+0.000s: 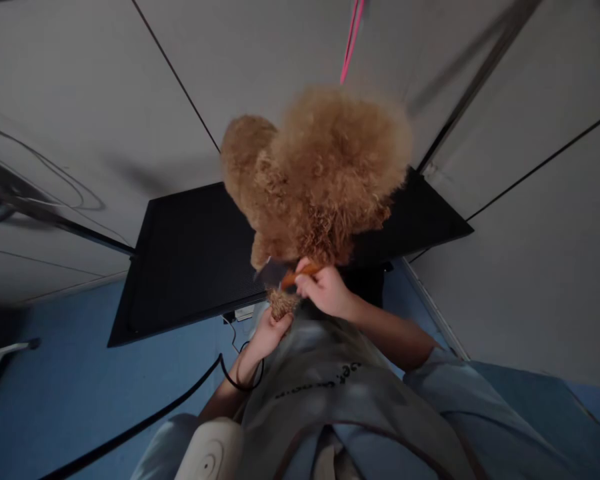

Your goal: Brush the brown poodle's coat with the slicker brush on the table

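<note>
I look down from the head camera at a curly brown dog [320,173] standing on a black table [190,260], its fluffy body filling the middle of the view. My left hand [269,333] is closed around one of the dog's paws [281,303] — the tuft of fur sticks up out of my fist, just at the near edge of the table. A thin dark band sits round that wrist. My right hand [325,290] is closed on an orange-handled tool [300,275], fingers curled over the handle, with the tool's working end pointing left toward the paw. The tool is blurred, so I cannot tell exactly what kind it is or whether its tip touches the fur. The two hands are close together, the right just above and to the right of the left, both tucked under the dog's chest.

A pink leash [351,37] runs up from behind the dog to the top edge of the view. A black cable [145,417] trails across the blue floor [55,400] from the table's underside toward the lower left. I wear a grey apron [330,387] with dark lettering over pale blue sleeves. Pale wall panels with dark seams stand behind the table — they are smeared by motion.
</note>
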The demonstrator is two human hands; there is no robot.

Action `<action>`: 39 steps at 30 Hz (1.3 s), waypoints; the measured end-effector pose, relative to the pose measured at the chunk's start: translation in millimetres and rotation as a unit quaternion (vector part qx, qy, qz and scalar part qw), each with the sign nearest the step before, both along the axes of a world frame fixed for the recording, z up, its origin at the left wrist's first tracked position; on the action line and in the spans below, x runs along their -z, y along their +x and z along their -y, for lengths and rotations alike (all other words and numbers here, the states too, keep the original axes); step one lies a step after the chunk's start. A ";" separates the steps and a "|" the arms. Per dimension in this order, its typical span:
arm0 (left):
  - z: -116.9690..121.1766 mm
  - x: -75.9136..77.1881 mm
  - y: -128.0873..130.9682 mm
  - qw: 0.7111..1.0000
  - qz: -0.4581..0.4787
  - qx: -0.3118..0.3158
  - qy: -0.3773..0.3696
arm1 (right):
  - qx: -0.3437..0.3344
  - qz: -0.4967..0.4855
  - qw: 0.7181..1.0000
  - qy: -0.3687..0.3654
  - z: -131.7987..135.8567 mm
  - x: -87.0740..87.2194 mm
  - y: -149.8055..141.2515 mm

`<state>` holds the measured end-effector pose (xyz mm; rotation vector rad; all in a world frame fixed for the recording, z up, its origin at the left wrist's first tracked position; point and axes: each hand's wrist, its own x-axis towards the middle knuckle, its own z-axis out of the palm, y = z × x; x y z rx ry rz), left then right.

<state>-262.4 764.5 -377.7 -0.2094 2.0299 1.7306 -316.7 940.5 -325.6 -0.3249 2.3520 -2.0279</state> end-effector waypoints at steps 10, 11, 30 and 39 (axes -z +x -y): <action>11.6 5.2 0.6 0.994 0.018 0.083 0.068 | 0.013 0.015 1.000 -0.009 -1.3 -2.3 10.5; 12.3 4.3 0.4 0.993 0.027 0.083 0.085 | -0.003 0.030 0.999 -0.014 -1.7 -2.7 10.4; 15.3 6.1 5.1 0.984 0.062 0.064 0.156 | 0.035 -0.092 0.991 0.090 7.3 -32.0 2.2; 33.1 2.3 -6.9 0.967 0.084 0.125 0.207 | 0.028 -0.127 0.991 0.024 9.6 -19.3 0.5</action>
